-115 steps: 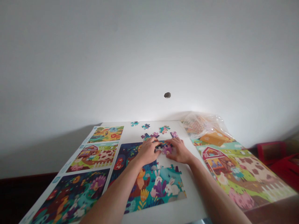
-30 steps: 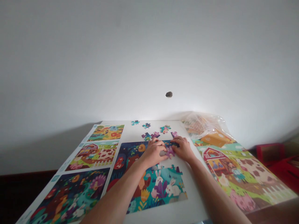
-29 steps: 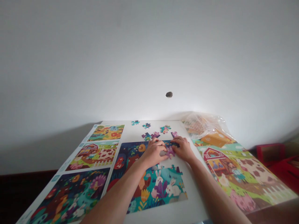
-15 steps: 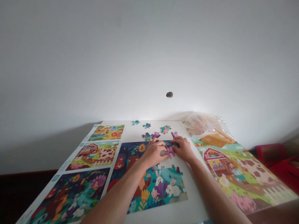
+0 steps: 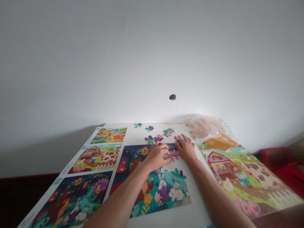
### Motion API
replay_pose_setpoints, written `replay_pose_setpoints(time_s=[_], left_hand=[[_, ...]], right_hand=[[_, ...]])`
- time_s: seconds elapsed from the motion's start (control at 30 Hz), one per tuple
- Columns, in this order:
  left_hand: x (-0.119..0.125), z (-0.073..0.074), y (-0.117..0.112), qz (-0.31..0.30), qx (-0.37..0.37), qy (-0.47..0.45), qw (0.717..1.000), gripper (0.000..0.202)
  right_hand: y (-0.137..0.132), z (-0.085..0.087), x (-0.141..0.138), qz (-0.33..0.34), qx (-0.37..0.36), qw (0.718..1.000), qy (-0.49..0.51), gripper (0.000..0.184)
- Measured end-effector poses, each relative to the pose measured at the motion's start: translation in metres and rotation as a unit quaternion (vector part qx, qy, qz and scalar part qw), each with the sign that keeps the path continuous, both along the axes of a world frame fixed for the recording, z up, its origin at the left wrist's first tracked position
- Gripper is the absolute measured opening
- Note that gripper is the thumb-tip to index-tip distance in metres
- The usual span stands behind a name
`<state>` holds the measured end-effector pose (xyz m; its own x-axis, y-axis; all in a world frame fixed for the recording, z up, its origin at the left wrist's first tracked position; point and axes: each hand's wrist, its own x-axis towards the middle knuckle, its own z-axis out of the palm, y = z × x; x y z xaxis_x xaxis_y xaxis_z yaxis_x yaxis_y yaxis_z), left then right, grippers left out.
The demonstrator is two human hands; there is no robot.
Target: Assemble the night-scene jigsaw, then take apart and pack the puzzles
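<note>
A partly assembled jigsaw puzzle (image 5: 174, 186) with rabbits, a bear and plants lies on the white table. My left hand (image 5: 159, 155) rests over its upper right part, fingers bent. The thumb and forefinger meet the left edge of a purple puzzle section (image 5: 174, 155), with a small gap of table between them. To the right, my right hand (image 5: 187, 149) has its fingers apart, reaching over a loose purple puzzle piece (image 5: 177, 138). Whether the fingertips touch that piece is hard to see.
Several loose puzzle pieces (image 5: 168, 132) lie toward the wall. A picture sheet (image 5: 95, 157) is at left. On the right are a farm picture (image 5: 251, 180), a clear plastic bag (image 5: 209, 126) and an orange packet (image 5: 219, 142). Red boxes (image 5: 275, 157) stand beyond the table.
My right hand has left the purple section and moved slightly away toward the loose purple piece, its fingers spreading. My left hand has stayed in place.
</note>
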<state>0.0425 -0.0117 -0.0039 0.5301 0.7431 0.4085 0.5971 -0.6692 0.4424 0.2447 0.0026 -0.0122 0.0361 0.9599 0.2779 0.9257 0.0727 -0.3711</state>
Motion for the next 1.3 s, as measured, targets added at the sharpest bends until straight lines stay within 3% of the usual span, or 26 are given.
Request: replay_pose_setpoints(time_s=[0.3,0.63,0.93,1.1,1.3], left_hand=[[-0.001,-0.001,0.001,-0.012,0.006,-0.010,1.000,0.010],[-0.001,-0.002,0.001,-0.008,-0.002,-0.008,1.000,0.010],[-0.001,0.000,0.001,0.007,0.002,-0.025,1.000,0.017],[-0.004,-0.003,0.010,0.098,0.028,-0.133,0.986,0.038],[-0.006,-0.003,0.014,0.093,0.036,-0.170,0.980,0.039]], right_hand=[[0.021,-0.014,0.007,-0.055,0.067,0.995,0.056,0.018],[0.028,-0.019,0.016,-0.050,0.095,0.986,0.130,0.027],[0.010,0.001,0.009,0.050,0.189,0.934,0.297,0.023],[-0.004,0.012,-0.003,0.128,0.138,0.913,0.362,0.025],[-0.006,0.008,-0.010,0.174,0.099,0.893,0.403,0.032]])
